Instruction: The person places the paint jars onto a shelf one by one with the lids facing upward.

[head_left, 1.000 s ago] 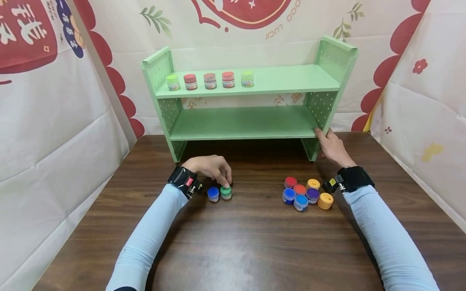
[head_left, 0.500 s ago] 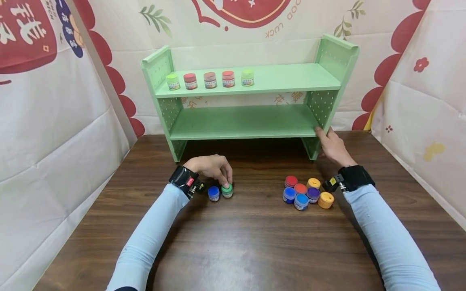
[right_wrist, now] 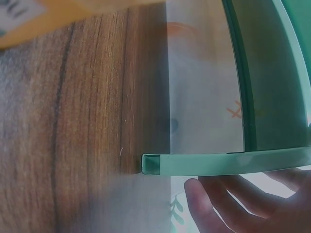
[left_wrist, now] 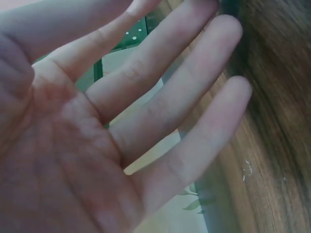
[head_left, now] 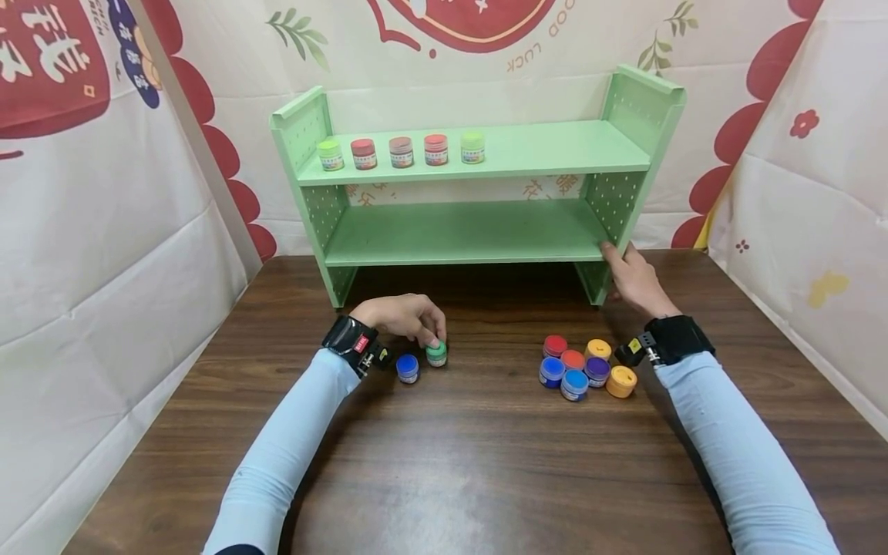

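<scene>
Altogether, fourteen small round jars are visible around a person's two hands. The left hand (head_left: 408, 316) pinches one green jar (head_left: 437, 356) between thumb and fingertips, low at the table; its other fingers extend, fairly straight, in the left wrist view. One blue jar (head_left: 407, 370) sits just beside that pinch, on the near side. The right hand (head_left: 637, 284) grips the right side panel of a pale green two-tier shelf (head_left: 454, 237), thumb at the front edge, fingers along the outer face. Nearer than those right fingers, seven jars cluster on the table: two red-toned jars (head_left: 555, 346), two blue jars (head_left: 574, 385), one purple jar (head_left: 597, 371) and two yellow-orange jars (head_left: 620, 381). Beyond and above the left fingers, five jars line the upper tier: two lime green jars (head_left: 473, 147), two red jars (head_left: 435, 150) and one dusty pink jar (head_left: 401, 153). The surface under both hands is a dark brown wood-grain table (head_left: 444, 470), and white printed cloth (head_left: 486, 96) hangs around it with red scallops, leaf sprigs and flowers. Beyond the fingers, "LUCK" and "OOD" curve beside a red emblem; far left, "RICH" appears near large white Chinese characters. The jar labels are too small to read.
</scene>
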A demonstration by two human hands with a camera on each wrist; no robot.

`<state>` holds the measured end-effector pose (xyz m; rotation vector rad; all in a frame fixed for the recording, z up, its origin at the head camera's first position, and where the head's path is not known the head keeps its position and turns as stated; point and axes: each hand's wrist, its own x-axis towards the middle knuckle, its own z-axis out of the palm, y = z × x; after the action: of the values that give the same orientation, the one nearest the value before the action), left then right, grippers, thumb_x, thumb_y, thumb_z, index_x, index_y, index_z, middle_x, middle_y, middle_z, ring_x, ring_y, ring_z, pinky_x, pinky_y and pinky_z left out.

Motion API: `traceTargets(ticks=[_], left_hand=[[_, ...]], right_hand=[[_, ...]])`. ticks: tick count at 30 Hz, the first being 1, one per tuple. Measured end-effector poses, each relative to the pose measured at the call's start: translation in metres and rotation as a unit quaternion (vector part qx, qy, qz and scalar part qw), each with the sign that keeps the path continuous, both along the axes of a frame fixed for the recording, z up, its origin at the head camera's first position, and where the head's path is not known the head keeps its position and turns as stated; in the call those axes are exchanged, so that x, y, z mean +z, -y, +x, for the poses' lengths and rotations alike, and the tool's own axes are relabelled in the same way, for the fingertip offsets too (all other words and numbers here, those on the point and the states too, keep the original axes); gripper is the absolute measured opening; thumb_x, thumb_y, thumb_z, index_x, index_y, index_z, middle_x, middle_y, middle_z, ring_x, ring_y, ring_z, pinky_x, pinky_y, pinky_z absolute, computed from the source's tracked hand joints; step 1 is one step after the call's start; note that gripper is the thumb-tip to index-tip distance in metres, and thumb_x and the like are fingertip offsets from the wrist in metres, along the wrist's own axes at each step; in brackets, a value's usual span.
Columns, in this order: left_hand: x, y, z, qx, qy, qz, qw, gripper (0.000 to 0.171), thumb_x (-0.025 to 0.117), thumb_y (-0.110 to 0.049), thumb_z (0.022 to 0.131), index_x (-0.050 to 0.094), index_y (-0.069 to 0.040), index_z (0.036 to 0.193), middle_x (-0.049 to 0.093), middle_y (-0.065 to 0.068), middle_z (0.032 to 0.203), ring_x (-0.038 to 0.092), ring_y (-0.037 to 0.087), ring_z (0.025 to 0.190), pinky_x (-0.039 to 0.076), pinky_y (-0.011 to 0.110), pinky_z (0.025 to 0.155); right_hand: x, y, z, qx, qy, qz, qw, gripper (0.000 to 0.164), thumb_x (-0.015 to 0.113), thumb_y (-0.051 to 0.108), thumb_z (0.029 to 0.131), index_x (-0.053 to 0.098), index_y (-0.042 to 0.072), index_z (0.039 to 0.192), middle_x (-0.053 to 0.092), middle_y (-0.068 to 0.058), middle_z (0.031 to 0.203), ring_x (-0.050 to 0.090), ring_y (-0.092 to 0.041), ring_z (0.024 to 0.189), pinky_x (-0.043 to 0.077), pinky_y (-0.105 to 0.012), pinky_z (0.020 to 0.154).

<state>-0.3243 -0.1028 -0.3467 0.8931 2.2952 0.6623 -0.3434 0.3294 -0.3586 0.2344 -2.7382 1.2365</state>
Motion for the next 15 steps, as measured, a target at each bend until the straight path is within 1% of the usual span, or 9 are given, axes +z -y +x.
traceTargets(ticks=[6,12,15], left_hand=[[-0.004,0.004,-0.005,0.027,-0.013,0.012,0.9995,0.011,0.068,-0.019,0.100,0.072,-0.014,0.109,0.074,0.006,0.104,0.071,0.026,0.093,0.059,0.042,0.087],[-0.009,0.007,-0.012,0.058,-0.046,0.027,0.9969,0.013,0.065,-0.021,0.103,0.070,-0.014,0.113,0.073,0.007,0.107,0.074,0.023,0.093,0.059,0.039,0.085],[-0.010,0.007,-0.013,0.069,-0.053,0.032,0.9957,0.015,0.064,-0.022,0.103,0.070,-0.014,0.114,0.073,0.007,0.109,0.073,0.023,0.093,0.059,0.040,0.085]], right_hand=[[0.000,0.000,0.001,0.003,0.008,-0.003,1.000,0.081,0.020,0.064,0.106,0.006,0.013,0.167,0.048,-0.036,0.140,0.066,-0.026,0.079,0.059,-0.043,0.062],[0.000,0.000,0.000,0.001,0.009,0.002,1.000,0.081,0.020,0.064,0.106,0.003,0.014,0.167,0.045,-0.037,0.146,0.067,-0.027,0.076,0.058,-0.044,0.063],[-0.001,-0.001,0.000,0.001,0.010,0.003,1.000,0.081,0.020,0.064,0.106,0.003,0.014,0.167,0.046,-0.037,0.145,0.067,-0.025,0.076,0.059,-0.045,0.064]])
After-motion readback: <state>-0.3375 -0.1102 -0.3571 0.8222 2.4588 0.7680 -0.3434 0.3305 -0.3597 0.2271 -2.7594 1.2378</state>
